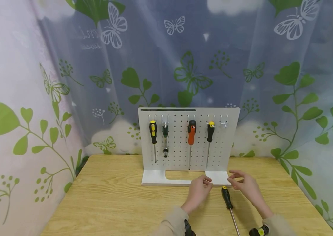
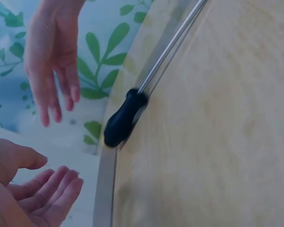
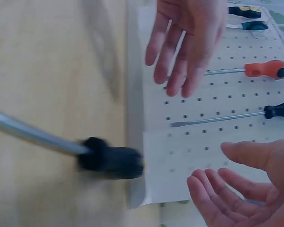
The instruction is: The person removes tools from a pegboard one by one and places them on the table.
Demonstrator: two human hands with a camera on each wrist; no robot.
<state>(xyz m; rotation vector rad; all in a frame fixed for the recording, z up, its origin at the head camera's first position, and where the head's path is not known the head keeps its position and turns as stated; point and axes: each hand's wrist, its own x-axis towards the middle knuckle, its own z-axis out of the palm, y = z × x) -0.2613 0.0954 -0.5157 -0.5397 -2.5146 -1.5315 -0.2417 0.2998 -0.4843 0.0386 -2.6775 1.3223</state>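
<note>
A screwdriver with a black handle, a yellow end and a long metal shaft lies on the wooden table. My left hand is to its left, at the front edge of the white pegboard's base. To its right, beside the base's right corner, is my right hand. Both hands hold nothing; their fingers are relaxed and slightly bent, with the palms facing each other. In the left wrist view the same screwdriver points its handle toward the base. The right wrist view shows its handle blurred, apart from both hands.
On the white pegboard hang a black-and-yellow screwdriver, a dark green-handled tool, an orange-and-black screwdriver and a black screwdriver with yellow top. A clear hook is at right. Behind stands a patterned curtain.
</note>
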